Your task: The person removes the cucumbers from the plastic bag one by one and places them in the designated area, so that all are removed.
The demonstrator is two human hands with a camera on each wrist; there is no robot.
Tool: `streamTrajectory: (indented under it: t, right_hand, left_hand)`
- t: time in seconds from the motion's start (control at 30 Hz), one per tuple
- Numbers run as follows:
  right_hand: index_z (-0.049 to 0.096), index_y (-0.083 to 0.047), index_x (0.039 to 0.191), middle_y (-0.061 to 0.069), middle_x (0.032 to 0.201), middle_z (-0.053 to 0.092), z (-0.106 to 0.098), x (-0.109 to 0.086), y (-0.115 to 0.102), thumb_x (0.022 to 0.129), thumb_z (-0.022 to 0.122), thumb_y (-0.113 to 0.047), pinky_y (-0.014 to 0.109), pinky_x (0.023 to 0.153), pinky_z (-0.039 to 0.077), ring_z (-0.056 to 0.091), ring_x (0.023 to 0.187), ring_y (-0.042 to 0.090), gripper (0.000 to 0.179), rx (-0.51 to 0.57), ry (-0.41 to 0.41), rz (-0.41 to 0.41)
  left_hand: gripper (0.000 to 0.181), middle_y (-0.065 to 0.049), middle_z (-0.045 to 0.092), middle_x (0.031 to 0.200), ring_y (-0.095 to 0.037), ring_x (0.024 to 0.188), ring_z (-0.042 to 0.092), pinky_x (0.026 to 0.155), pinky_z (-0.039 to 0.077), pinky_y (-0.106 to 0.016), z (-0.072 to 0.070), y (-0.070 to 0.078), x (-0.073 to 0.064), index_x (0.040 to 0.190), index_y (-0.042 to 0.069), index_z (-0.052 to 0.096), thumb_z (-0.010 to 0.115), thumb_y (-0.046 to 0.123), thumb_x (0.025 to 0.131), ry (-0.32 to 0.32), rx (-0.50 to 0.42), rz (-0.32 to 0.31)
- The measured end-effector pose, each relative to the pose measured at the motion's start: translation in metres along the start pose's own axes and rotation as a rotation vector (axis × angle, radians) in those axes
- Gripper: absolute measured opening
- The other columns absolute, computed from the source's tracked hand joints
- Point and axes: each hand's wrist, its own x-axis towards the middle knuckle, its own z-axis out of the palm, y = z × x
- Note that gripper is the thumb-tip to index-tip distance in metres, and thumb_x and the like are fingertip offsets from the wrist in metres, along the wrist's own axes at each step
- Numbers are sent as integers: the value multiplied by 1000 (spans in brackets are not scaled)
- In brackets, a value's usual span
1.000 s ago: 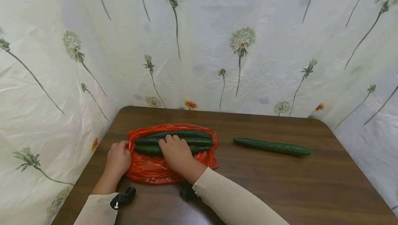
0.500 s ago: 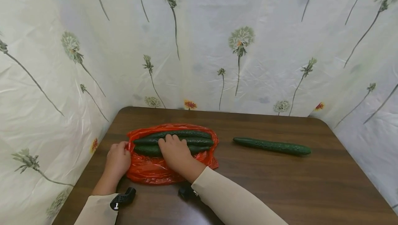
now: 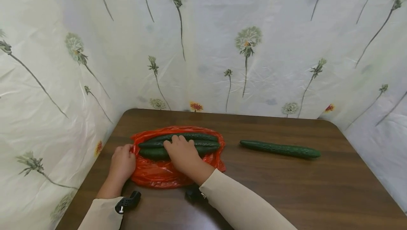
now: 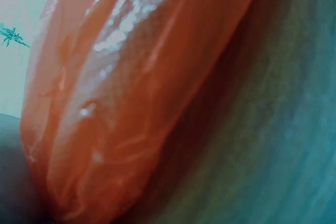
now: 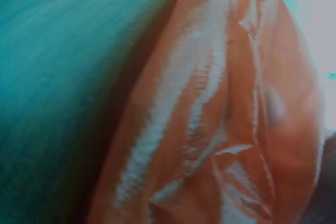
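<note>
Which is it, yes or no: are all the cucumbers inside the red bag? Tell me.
No, one cucumber lies on the brown table, apart from the red bag and to its right.

Crinkly red plastic bag (image 3: 152,173) is lying open toward the left edge of the brown wood-grain table (image 3: 273,187), three long green cucumbers (image 3: 154,153) snuggling inside.

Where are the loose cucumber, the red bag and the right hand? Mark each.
Loose cucumber (image 3: 279,148): head view, middle of its length.
Red bag (image 3: 153,174): head view, bare plastic toward its near edge.
Right hand (image 3: 184,155): head view, back of the hand.
</note>
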Motion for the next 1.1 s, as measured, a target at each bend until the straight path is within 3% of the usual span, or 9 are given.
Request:
streamTrajectory:
  t: [0.33,0.6,0.87,1.1]
  right_hand:
    - [58,-25,138,5,125,60,-15,-4,7,97,75,-30,53,84,54,56,106,26,45,-1,7,19]
    - [58,-25,136,5,128,60,-25,-9,14,87,85,-40,52,84,53,55,108,25,57,21,19,30]
    - [59,-26,137,4,130,60,-29,-16,21,90,83,-39,49,82,51,55,113,25,54,59,13,52]
    - [59,-25,137,4,128,60,-27,-25,32,90,83,-35,46,76,48,54,107,24,54,58,15,68]
  left_hand:
    - [41,-36,54,129,-54,120,53,106,40,-65,1,4,1,134,-10,59,43,6,100,23,-1,20]
    - [42,-35,52,133,-55,122,52,107,40,-66,0,2,1,137,-9,57,42,7,102,-3,-6,-12]
    - [42,-35,51,133,-55,123,52,106,41,-66,-1,2,1,138,-9,56,42,8,102,-8,-6,-18]
    - [42,-36,51,132,-56,122,52,106,41,-66,0,3,-1,137,-9,57,41,8,102,-7,-8,-11]
